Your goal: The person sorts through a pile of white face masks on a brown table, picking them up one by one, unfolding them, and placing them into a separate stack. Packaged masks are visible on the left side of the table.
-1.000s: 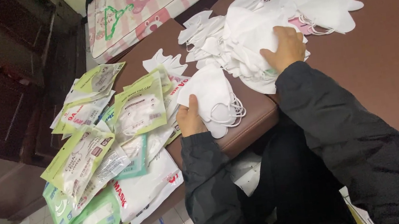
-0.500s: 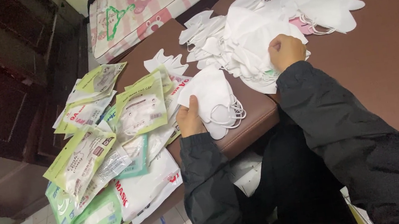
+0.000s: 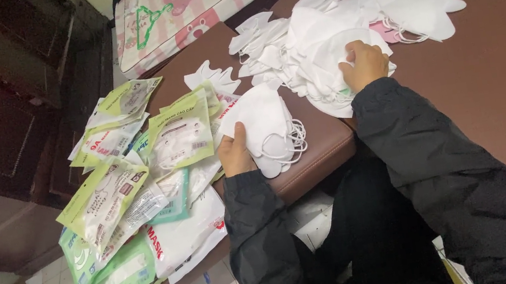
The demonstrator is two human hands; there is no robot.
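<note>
Two piles: small stack [image 3: 267, 127] at 9 o'clock, loose heap [image 3: 331, 39] at 1 o'clock.
Left hand [image 3: 235, 154]: grasping the stack's edge.
Right hand [image 3: 364, 64]: clenched on a heap mask.
Progress: few stacked, most of heap left.
Wrappers [image 3: 135, 198]: at 8 o'clock, untouched.

We record both arms in dark sleeves, extended forward from the lower edge of the view, the right reaching farther than the left. The left hand [image 3: 236, 154] sits low and near the body, fingers curled in a grip with the thumb uppermost. The right hand [image 3: 364, 64] is knuckles-up, fingers bent downward and closed.
</note>
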